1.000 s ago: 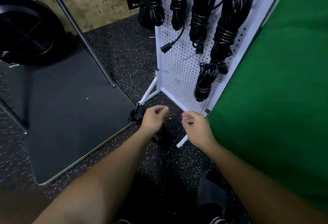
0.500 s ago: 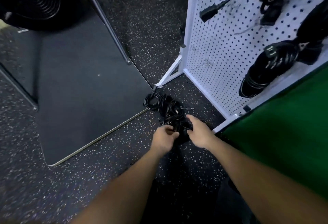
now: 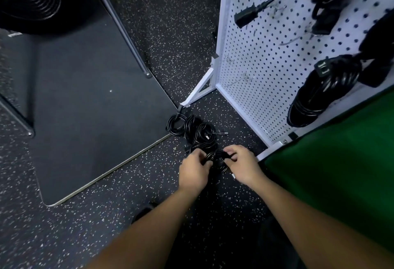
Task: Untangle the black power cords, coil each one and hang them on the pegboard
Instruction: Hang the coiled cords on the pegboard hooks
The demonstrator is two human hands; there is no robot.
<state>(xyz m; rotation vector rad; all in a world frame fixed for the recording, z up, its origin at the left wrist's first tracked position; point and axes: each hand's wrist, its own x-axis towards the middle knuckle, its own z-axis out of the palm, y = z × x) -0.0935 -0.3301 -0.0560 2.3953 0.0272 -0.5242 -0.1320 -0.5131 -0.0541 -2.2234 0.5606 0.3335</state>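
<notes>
Tangled cords (image 3: 197, 132): black pile on speckled floor (image 3: 106, 215), centre frame, just beside pegboard (image 3: 262, 70) foot. Left hand (image 3: 194, 171): fingers curled, gripping near end of pile. Right hand (image 3: 242, 165): fingers curled, pinching same end from 3 o'clock side. Pegboard at 1 o'clock: white, upright; coiled cord (image 3: 317, 96) hanging on lower part, more coils above, partly cropped. Dark mat (image 3: 85, 109) at 9 o'clock. Green surface (image 3: 341, 173) at 3 o'clock.

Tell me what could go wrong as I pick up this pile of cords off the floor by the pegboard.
Both the left hand and right hand grip the near end of the cord pile. Its loops look interlocked, so lifting may drag the whole pile and tighten the tangle. One loop lies against the pegboard's foot and might snag there. A loose plug could catch too.
</notes>
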